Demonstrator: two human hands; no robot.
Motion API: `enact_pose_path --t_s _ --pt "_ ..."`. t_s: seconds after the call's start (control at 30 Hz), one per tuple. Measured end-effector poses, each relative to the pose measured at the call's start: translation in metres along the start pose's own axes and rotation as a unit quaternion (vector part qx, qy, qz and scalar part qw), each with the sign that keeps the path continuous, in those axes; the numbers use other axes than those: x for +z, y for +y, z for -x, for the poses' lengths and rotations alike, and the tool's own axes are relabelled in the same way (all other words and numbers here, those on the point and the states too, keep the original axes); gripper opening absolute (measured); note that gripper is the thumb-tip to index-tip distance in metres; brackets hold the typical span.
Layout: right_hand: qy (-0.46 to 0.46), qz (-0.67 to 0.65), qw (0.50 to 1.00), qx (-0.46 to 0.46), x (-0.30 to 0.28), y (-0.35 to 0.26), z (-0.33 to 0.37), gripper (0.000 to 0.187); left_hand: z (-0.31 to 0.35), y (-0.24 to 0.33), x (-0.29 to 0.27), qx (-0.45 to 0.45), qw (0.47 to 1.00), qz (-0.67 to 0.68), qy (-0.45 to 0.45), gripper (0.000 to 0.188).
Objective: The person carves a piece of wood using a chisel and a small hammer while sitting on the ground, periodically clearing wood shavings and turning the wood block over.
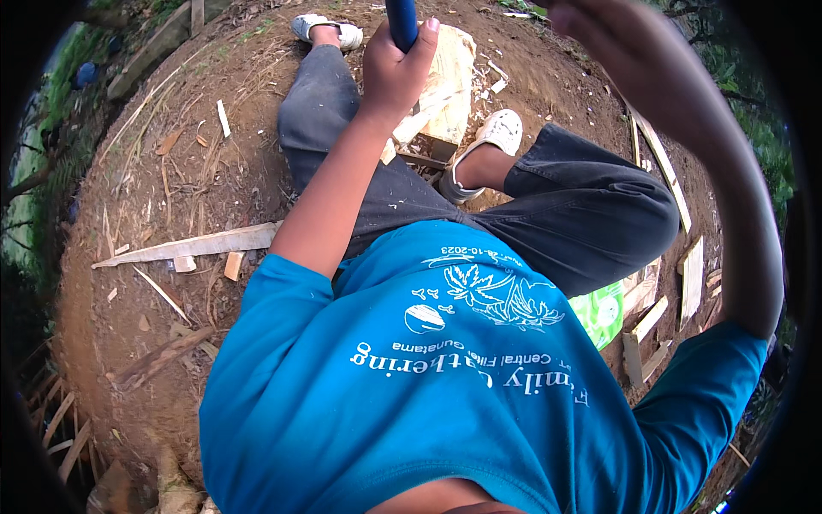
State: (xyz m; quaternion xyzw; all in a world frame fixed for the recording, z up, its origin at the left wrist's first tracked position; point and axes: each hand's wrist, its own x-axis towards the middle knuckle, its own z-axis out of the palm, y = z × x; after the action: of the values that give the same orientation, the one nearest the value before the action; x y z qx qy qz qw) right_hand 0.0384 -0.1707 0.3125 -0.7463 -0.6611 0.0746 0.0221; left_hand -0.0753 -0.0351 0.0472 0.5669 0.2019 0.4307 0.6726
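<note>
My left hand is closed round a thick blue handle, its thumb laid along it. The handle runs out past the top edge, so whatever it belongs to is hidden. Just beyond and to the right of that hand is a pale, rough-hewn wooden block, with chips and offcuts about it. My right hand is raised at the upper right, smeared by motion and partly cut off by the top edge. Its fingers cannot be made out, nor whether it holds anything.
My legs, in dark trousers, spread to either side of the block, with a white shoe close beside it. A long pointed wood strip lies at the left on brown soil. Several offcuts and a green bag lie at the right.
</note>
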Motion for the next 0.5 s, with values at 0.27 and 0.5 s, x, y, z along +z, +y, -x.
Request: enact_pose_path --t_s 0.27,0.5 --pt "-0.114 -0.022 0.991 0.072 -0.009 0.007 -0.016 0.032 0.007 0.002 0.005 0.02 0.996 -0.085 0.032 0.038" --pt "-0.105 -0.007 0.988 0.109 -0.012 -0.004 -0.02 0.033 -0.001 -0.005 0.003 0.022 0.995 -0.095 0.021 0.035"
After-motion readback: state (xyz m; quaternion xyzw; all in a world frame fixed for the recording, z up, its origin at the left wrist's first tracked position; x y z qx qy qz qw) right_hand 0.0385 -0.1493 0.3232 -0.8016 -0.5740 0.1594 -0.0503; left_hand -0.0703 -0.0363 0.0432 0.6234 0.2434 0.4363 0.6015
